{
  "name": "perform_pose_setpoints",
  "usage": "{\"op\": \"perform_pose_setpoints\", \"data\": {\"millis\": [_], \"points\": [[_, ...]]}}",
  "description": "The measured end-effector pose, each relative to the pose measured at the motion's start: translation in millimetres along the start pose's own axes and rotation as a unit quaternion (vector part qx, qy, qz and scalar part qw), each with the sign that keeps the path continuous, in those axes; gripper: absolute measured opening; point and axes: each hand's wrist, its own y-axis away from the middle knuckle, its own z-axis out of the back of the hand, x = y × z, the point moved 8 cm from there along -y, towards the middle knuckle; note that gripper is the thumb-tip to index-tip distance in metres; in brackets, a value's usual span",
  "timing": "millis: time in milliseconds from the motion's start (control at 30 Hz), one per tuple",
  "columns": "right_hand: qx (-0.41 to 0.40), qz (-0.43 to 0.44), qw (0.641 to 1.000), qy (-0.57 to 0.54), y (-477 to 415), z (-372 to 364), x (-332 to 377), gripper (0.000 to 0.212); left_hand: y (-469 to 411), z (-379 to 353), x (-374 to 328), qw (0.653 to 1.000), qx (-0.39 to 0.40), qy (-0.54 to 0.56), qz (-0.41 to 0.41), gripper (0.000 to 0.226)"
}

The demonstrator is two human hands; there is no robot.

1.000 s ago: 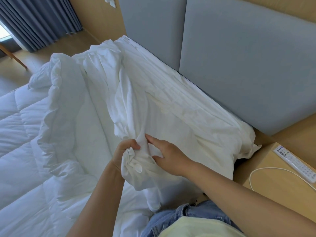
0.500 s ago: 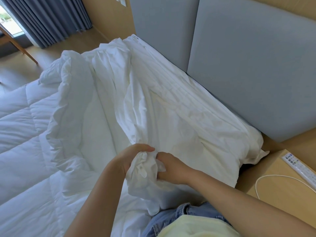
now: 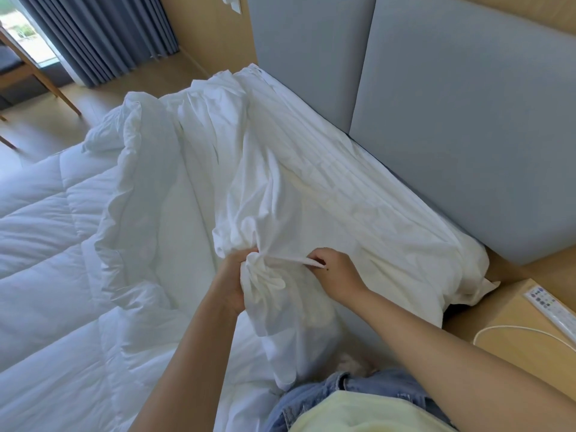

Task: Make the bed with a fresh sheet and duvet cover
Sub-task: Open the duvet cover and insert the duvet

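While both forearms reach forward from the bottom of the view, the hands meet over the near edge of the bed. The left hand [image 3: 233, 283] is curled round a bunched knot of the crumpled white cotton duvet cover [image 3: 305, 198], wrist bent inward, thumb side up. The right hand [image 3: 338, 275], knuckles up, pinches a thin strip of that same fabric, drawn taut between the two hands. The cover lies heaped along the head of the bed, against the grey padded headboard [image 3: 467, 120]. The white quilted duvet [image 3: 46, 251] spreads to the left, its edge ruffled beside the cover. To the right, a white remote control [image 3: 553, 310] and a white cable [image 3: 514, 329] rest on the light wooden bedside surface [image 3: 511, 357].
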Motion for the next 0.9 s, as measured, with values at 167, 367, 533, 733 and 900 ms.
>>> {"op": "perform_pose_setpoints", "data": {"millis": [167,367,533,733,900], "points": [[-0.109,0.087,0.990,0.018,20,28,66,0.014,4,-14,8,0.998,0.024,-0.055,0.021,0.054],[-0.053,0.256,0.959,0.107,48,-12,129,0.034,9,-28,12,0.996,0.029,-0.036,0.077,0.058],[0.049,0.200,0.975,-0.087,55,-12,94,0.016,4,-8,-2,0.982,-0.043,-0.174,0.056,0.013],[0.063,-0.019,0.998,0.012,19,-2,5,0.048,6,-13,1,0.992,-0.043,-0.111,0.047,0.019],[0.100,-0.032,0.994,0.032,11,-14,-11,0.023,15,-15,9,0.990,0.004,-0.111,0.092,0.015]]}}
